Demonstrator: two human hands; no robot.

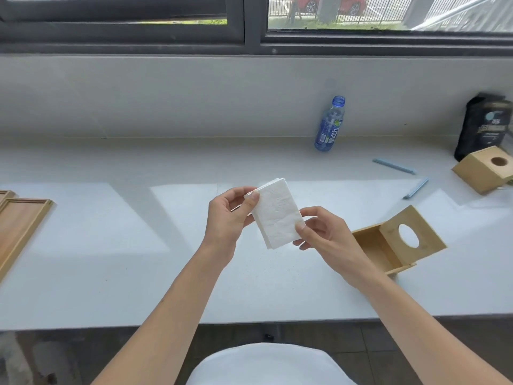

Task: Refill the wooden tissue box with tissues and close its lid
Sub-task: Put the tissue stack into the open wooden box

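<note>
A white folded stack of tissues (276, 213) is held above the white counter in front of me. My left hand (230, 215) pinches its upper left corner with thumb and fingers. My right hand (322, 232) pinches its lower right corner. To the right of my right hand a wooden tissue box (399, 240) lies on its side, its open end facing left and the face with the round hole turned toward me. Its inside looks empty.
A second wooden box (485, 169) with a round hole sits at the far right beside a black bag (484, 123). A blue bottle (330, 125) stands at the back. Two light blue sticks (394, 165) (415, 188) lie nearby. Wooden panels (19, 223) rest at the left edge.
</note>
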